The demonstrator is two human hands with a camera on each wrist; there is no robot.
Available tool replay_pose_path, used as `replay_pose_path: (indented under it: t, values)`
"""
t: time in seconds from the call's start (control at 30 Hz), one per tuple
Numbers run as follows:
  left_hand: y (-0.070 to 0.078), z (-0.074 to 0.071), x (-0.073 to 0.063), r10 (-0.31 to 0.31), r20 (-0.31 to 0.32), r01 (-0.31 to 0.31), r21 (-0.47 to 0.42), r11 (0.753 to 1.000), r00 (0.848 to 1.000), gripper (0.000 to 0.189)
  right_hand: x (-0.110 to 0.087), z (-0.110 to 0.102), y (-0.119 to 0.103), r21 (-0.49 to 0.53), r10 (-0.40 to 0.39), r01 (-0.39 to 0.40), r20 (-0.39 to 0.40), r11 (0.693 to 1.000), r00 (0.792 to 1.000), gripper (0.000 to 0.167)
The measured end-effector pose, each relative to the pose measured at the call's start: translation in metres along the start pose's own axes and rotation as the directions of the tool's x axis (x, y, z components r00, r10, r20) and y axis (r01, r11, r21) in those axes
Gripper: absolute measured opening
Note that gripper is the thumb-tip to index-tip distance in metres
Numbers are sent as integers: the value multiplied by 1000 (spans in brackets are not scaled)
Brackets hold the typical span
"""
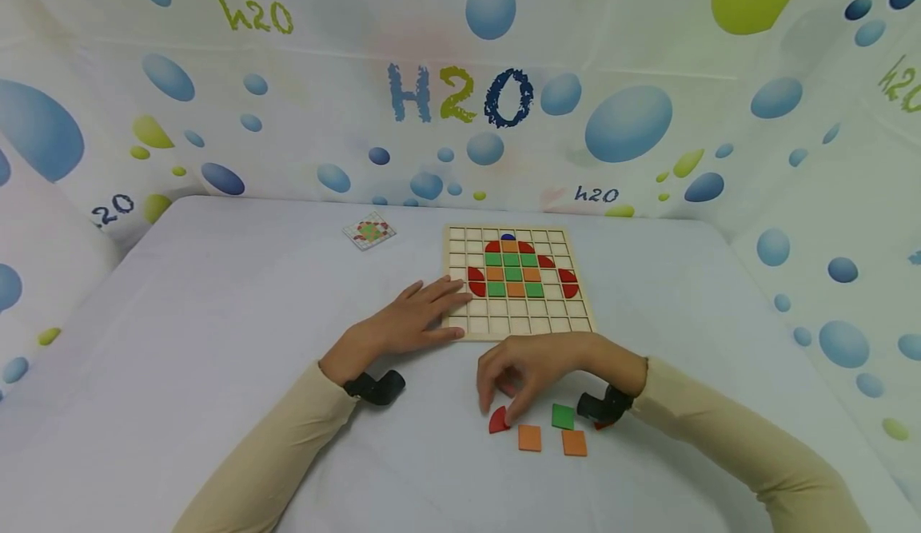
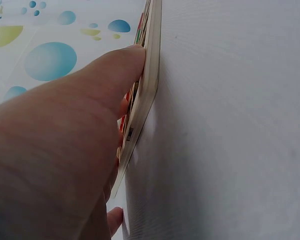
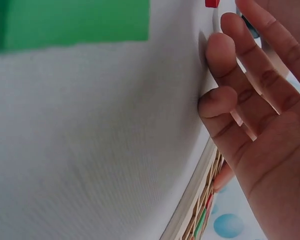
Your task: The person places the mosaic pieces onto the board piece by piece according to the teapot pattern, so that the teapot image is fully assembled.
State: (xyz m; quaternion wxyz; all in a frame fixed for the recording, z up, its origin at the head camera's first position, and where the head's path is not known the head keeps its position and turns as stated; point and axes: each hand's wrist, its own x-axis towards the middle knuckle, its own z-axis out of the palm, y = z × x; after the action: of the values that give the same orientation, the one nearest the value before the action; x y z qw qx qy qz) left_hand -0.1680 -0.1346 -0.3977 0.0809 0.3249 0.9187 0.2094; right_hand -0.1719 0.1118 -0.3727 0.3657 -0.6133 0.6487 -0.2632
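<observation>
A square wooden grid board (image 1: 528, 325) carries a pattern of red, green and orange tiles, with a blue piece at its top. My left hand (image 1: 410, 321) rests on the board's left side, fingers spread over the edge. In the left wrist view the thumb (image 2: 122, 62) lies along the rim. Below the board, my right hand (image 1: 536, 365) pinches a red quarter-circle tile (image 1: 498, 420) at the tabletop, between thumb and index finger. Its other fingers are bent, and the right wrist view shows only a corner of the red tile (image 3: 212, 3).
Beside the right hand lie a green square tile (image 1: 564, 416) and two orange squares, one (image 1: 529, 438) nearer the red tile. Another red piece (image 1: 603, 425) is partly hidden under the right wrist. A pattern card (image 1: 370, 231) lies left of the board on the white cloth.
</observation>
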Motion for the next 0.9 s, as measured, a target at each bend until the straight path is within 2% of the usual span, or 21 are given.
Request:
replay_pose_path:
  t: [0.43, 0.67, 0.9]
  values:
    - [-1, 0, 1, -7, 8, 7, -3, 1000, 1000, 62, 4, 1, -1, -71, 15, -13, 22, 997, 1000, 25]
    - [-1, 1, 0, -8, 3, 8, -3, 1000, 1000, 61, 5, 1, -4, -108, 4, -1, 32, 994, 999, 19]
    - [-2, 3, 1, 0, -4, 0, -14, 1000, 1000, 61, 6, -2, -1, -146, 14, -15, -10, 989, 1000, 19]
